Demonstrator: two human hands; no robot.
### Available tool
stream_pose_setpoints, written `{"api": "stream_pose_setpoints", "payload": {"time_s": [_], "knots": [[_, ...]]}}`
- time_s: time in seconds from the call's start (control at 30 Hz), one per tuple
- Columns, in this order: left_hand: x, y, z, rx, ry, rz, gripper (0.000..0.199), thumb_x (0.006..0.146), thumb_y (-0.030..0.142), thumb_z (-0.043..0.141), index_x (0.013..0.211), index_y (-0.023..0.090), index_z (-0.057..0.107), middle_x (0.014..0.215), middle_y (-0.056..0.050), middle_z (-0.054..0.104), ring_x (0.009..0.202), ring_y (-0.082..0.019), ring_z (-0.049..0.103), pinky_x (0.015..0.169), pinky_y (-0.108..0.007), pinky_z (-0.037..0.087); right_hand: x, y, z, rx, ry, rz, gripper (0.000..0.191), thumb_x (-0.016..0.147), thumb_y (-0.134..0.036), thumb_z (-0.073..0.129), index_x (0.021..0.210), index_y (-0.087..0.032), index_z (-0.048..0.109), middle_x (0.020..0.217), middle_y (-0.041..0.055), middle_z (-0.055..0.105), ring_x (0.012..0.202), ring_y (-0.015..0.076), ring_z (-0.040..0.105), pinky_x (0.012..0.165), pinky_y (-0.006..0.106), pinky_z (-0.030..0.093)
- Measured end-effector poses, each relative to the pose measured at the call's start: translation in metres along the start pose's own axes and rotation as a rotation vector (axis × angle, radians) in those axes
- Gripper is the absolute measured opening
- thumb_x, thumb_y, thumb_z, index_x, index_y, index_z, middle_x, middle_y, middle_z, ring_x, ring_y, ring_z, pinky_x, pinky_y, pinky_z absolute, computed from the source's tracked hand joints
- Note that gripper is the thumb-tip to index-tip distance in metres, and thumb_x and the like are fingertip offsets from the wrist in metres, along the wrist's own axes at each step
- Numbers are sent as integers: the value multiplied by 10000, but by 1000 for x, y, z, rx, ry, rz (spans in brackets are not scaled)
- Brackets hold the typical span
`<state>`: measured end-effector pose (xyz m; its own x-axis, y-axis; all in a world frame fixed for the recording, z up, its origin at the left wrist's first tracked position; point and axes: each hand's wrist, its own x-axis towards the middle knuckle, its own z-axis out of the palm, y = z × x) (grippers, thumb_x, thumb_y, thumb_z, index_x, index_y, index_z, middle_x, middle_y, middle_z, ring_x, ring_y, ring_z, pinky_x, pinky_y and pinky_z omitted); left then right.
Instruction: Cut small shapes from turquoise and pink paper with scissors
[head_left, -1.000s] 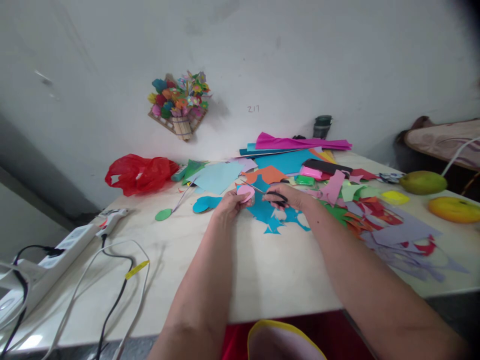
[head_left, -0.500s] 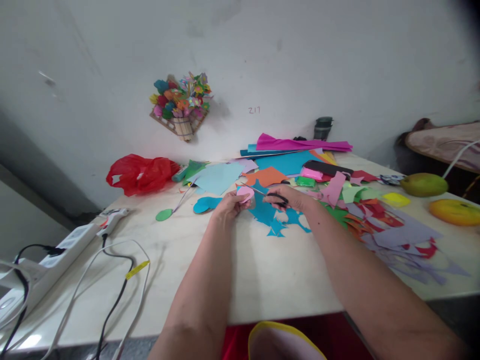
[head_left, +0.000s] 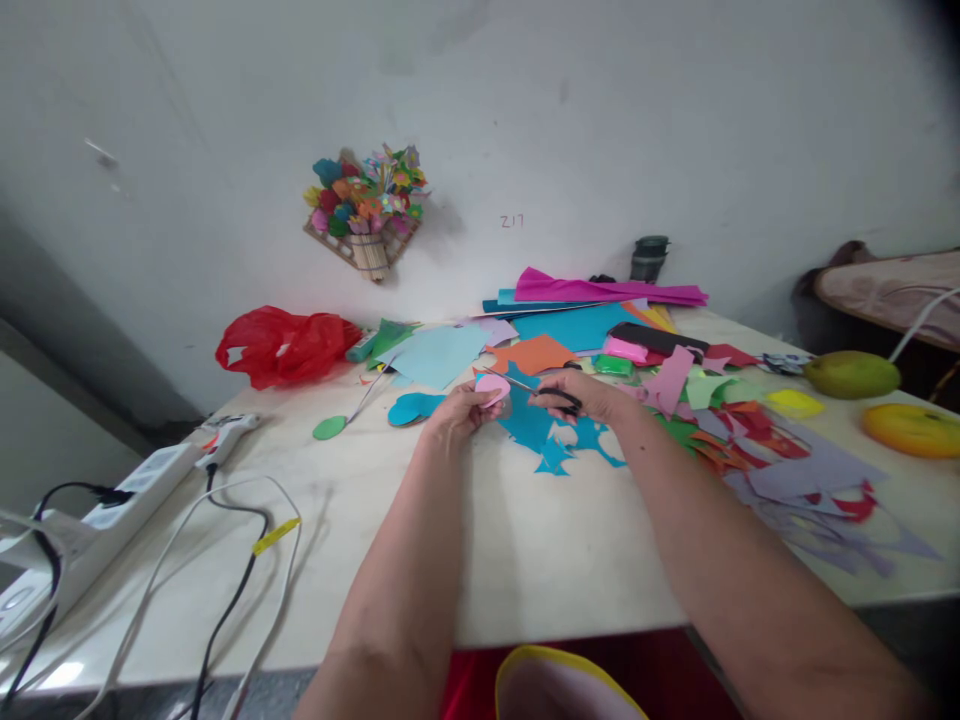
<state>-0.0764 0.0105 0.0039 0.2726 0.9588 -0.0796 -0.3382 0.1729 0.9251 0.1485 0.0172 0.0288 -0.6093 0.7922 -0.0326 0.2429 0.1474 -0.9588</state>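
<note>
A rounded piece of pink paper (head_left: 493, 388) is pinched in my left hand (head_left: 461, 412). My right hand (head_left: 577, 393) grips black-handled scissors (head_left: 561, 400), whose blades point left at the pink paper's edge; whether they touch it I cannot tell. Under and beyond my hands lies a cut-up sheet of blue paper (head_left: 529, 425) with ragged edges and holes. Left of my left hand rest rounded blue paper shapes (head_left: 412, 408). Farther left is a green paper disc (head_left: 330, 428) close to a thin stem-like strip (head_left: 367, 393).
Coloured paper scraps (head_left: 802, 460) are heaped on the right, near two mangoes (head_left: 851, 375). A red plastic bag (head_left: 285, 345) sits at back left. A power strip (head_left: 142, 485) with cables lines the left side. Paper sheets (head_left: 439, 352) and a black phone-like object (head_left: 660, 340) lie farther back.
The view has shifted very slightly. Both hands keep their hold on the pink paper and the scissors, with hardly any visible movement.
</note>
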Motion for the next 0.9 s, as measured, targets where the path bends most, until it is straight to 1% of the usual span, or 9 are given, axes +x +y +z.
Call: {"api": "stream_pose_setpoints", "payload": {"time_s": [0.2,0.47,0.7,0.8,0.9], "knots": [[1,-1,0,-7,-1,-13,198,662,85,781,799,90,638,578,-40,619,488,-108,576,484,-191,458,-2,-2,1,19,-17,15,439,743,-448,755,555,-194,451,416,-52,457,338,51,372,321,185,317],[2,-3,0,-24,-16,-1,195,650,86,795,777,95,648,604,-38,634,507,-107,594,523,-204,500,-3,-3,2,-87,48,16,341,719,-420,757,617,-177,540,466,-36,523,358,64,429,350,199,324],[1,-2,1,0,-4,-11,171,678,86,781,785,95,648,600,-37,630,503,-102,587,527,-203,497,-1,-4,5,-92,54,-15,352,687,-426,763,589,-167,545,449,-44,497,357,56,396,356,199,321],[0,0,2,4,6,-8,166,677,81,777,768,93,639,587,-37,623,487,-100,575,516,-205,489,1,-1,5,-89,104,-35,338,654,-420,794,622,-156,586,451,-50,485,371,60,388,356,205,327],[-2,2,5,-5,68,29,173,673,74,768,773,102,630,601,-32,629,484,-98,574,504,-201,482,5,3,5,-52,184,-24,333,627,-410,824,704,-145,637,453,-51,494,373,70,396,357,215,341]]}}
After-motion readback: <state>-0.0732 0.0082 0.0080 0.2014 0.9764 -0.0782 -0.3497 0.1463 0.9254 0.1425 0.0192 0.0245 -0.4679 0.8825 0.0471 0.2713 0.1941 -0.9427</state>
